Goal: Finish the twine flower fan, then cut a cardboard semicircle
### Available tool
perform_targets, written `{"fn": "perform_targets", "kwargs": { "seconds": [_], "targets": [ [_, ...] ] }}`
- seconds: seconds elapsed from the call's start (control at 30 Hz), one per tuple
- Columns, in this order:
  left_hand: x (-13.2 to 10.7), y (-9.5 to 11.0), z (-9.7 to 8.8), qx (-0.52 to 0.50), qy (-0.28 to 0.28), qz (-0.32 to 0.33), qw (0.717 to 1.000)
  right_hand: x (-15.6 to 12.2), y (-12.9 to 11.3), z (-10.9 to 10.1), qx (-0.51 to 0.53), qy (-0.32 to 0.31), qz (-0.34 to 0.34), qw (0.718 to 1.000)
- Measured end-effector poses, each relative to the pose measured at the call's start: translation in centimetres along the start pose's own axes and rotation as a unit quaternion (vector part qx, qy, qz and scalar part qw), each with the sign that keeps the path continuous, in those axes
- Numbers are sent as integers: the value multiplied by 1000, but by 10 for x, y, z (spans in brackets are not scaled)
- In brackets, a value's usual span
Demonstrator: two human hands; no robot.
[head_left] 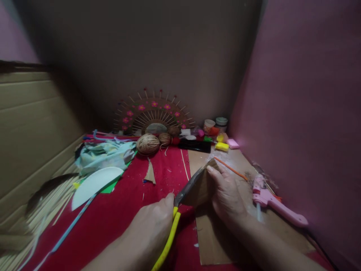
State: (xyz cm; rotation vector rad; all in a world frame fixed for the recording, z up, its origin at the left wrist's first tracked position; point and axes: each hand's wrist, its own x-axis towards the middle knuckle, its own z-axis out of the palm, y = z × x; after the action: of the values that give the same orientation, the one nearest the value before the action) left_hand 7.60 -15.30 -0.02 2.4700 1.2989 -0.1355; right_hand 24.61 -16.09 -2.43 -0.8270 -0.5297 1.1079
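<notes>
My left hand (152,224) is closed around the yellow-handled scissors (188,191), whose dark blades point up and to the right. The blades lie along the edge of a brown cardboard piece (199,190). My right hand (225,192) pinches that cardboard at its upper right, thumb on the near face. Both hands are above the red cloth and a flat cardboard sheet (210,241). A small tan cardboard scrap (150,173) lies on the cloth ahead of my left hand. An orange stick (231,168) rests just beyond my right hand.
A pink glue gun (278,207) lies at right near the pink wall. Twine balls (148,144), a black tray (194,145) and a yellow packet (222,146) line the back, before a flowered fan-shaped piece (154,104). Left are a patterned cloth (105,154), a pale curved sheet (96,185) and thin sticks.
</notes>
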Motion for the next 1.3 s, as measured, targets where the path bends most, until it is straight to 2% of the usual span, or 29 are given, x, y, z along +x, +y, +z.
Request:
{"fn": "perform_targets", "kwargs": {
  "seconds": [0.3,0.53,0.67,1.0,1.1,1.2,1.3],
  "targets": [
    [6,10,-2,104,-26,2,994,3,-3,-4,45,43,1,998],
    [9,10,0,104,-33,1,994,7,2,-7,38,80,-28,996],
    [9,6,1,120,-31,12,992,8,7,-9,54,58,-9,997],
    [9,-4,4,117,-7,16,993,6,6,-7,44,8,-22,999],
    [4,1,1,107,2,-6,994,5,5,-6,40,6,-29,999],
    [0,11,-4,81,-18,-39,996,3,5,-4,47,2,-32,998],
    [-4,19,-5,34,4,-48,998,3,5,-4,53,4,-34,998]
  ]
}}
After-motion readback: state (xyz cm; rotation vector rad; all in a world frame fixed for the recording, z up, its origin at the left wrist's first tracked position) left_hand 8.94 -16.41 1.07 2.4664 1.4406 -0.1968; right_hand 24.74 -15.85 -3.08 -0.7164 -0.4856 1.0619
